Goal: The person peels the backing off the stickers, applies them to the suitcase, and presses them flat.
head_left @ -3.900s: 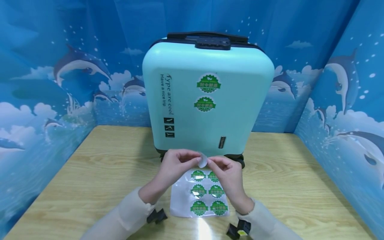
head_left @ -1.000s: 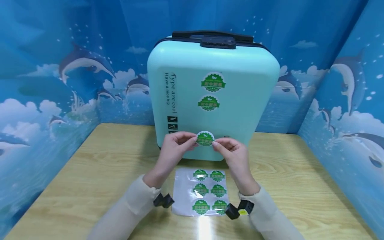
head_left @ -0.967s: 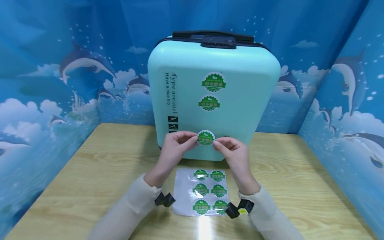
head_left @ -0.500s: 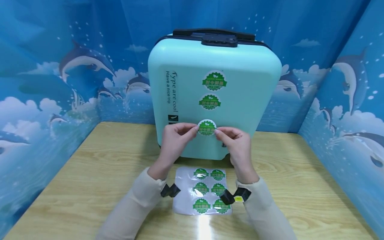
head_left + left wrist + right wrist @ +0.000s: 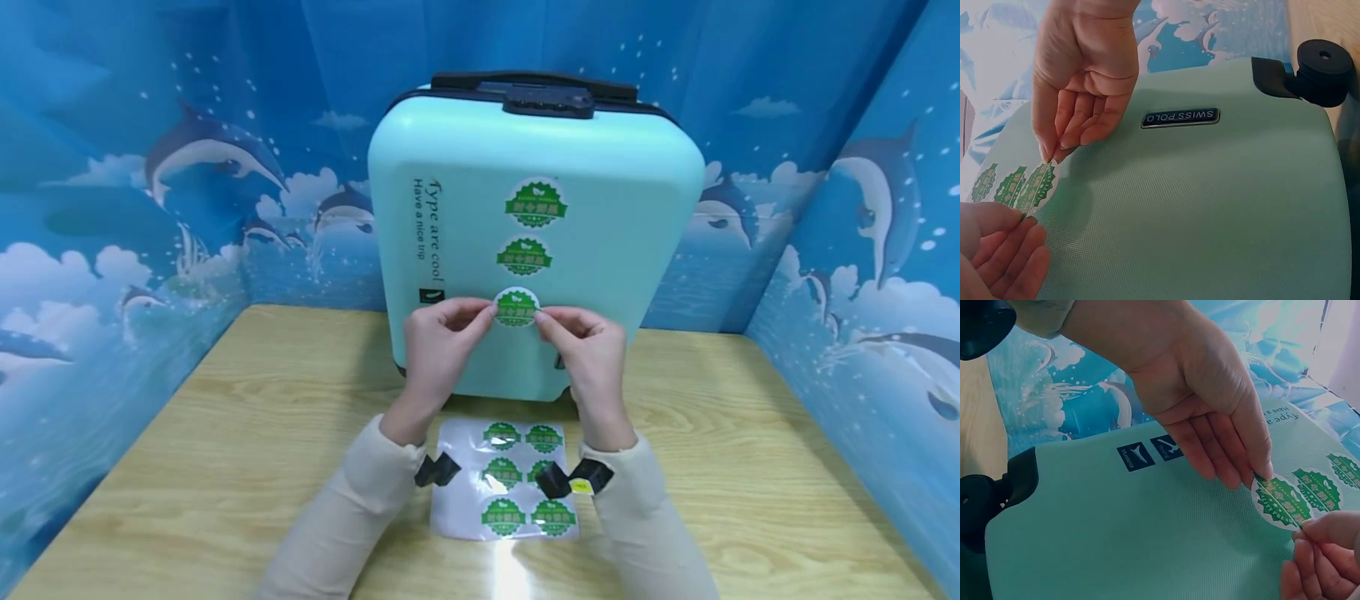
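Note:
A mint-green suitcase (image 5: 465,158) stands upright on the table, its front facing me. Before it, a round green-and-white sticker (image 5: 517,307) is stretched between both hands, just below two like stickers on the shell. My left hand (image 5: 444,337) pinches its left edge between thumb and forefinger; my right hand (image 5: 588,350) pinches the right edge the same way. In the left wrist view the held sticker (image 5: 1038,187) appears tilted, close over the shell. The right wrist view shows the right thumb and finger at the lower edge of the sticker (image 5: 1280,501).
A backing sheet (image 5: 459,508) with several more green stickers lies on the wooden table (image 5: 247,467), beneath the wrists. Black wrist cameras (image 5: 573,479) hang over it. Blue dolphin-print curtains (image 5: 300,83) enclose the back and sides. Black wheels (image 5: 1324,72) project from the suitcase base.
Earlier the sticker was held low above the sheet, its pale back showing. Both hands have since raised it, green side toward me, up the suitcase front to just under the second sticker.

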`<action>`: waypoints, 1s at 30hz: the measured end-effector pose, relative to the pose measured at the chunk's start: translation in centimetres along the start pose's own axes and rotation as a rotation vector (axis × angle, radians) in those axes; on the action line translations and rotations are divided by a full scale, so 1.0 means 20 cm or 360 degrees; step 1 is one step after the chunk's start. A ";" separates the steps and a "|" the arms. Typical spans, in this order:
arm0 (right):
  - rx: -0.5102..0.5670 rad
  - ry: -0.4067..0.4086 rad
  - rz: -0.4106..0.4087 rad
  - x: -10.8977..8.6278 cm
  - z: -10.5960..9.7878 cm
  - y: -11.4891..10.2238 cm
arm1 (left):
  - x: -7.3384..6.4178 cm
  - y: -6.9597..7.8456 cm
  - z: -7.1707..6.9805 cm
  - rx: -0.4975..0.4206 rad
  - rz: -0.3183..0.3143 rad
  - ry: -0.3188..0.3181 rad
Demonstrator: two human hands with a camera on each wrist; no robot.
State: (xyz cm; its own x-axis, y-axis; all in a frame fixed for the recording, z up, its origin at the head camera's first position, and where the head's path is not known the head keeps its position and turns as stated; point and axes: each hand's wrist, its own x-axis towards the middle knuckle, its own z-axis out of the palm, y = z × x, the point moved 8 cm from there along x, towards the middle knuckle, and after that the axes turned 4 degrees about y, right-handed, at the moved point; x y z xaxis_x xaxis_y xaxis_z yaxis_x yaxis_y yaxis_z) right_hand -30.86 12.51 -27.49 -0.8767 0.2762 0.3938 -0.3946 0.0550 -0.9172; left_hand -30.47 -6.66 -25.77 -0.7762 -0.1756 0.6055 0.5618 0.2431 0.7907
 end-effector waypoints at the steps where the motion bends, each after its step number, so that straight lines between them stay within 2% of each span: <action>1: 0.0002 0.0001 -0.0009 0.00 0.00 0.00 | 0.00 0.00 0.00 0.0006 0.0015 0.0009; 14: 0.0020 0.0040 -0.0084 -0.01 0.01 0.00 | 0.00 0.02 0.00 0.0044 0.0160 0.0076; 30: 0.0096 0.0043 -0.0123 -0.01 0.02 0.00 | -0.01 0.01 0.02 0.0030 0.0185 0.0089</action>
State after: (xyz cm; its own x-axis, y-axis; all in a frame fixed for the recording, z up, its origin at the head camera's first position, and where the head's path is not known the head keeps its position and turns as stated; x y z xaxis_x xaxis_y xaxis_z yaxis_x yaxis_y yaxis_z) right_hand -30.75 12.00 -27.59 -0.8356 0.2994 0.4605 -0.4773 0.0193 -0.8785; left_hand -30.36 -6.29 -25.76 -0.6889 -0.1983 0.6973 0.6410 0.2827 0.7136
